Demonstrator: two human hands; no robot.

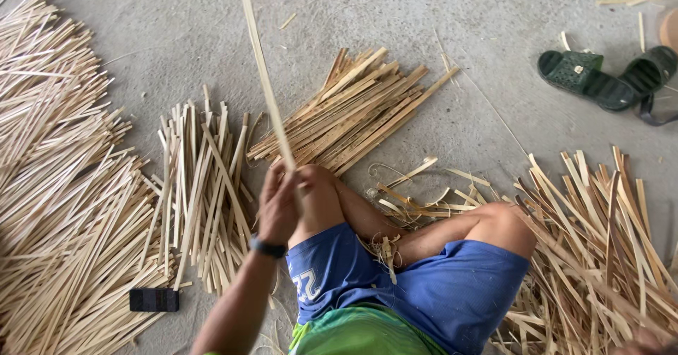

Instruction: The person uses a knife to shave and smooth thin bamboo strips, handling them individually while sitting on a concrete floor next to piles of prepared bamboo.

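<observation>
L hand (277,207) clenched on a long strip (267,80); grip at strip's lower end, by the bent knee (316,178), strip running up and slightly left from grip. Black band (268,247) on L wrist. R hand (646,341) barely in view at bottom-right corner, blurred; can't tell its grip state. Just left of L grip: small pile (201,185) of short strips; further left, big heap (56,185). Above-right of grip: bundle (357,108). Black block (154,299) on floor (452,16), below-left of grip. Far right, nr R hand: loose slats (600,221). Green sandals (607,76) well apart, top right. Person sits cross-legged, blue shorts (438,284).
</observation>
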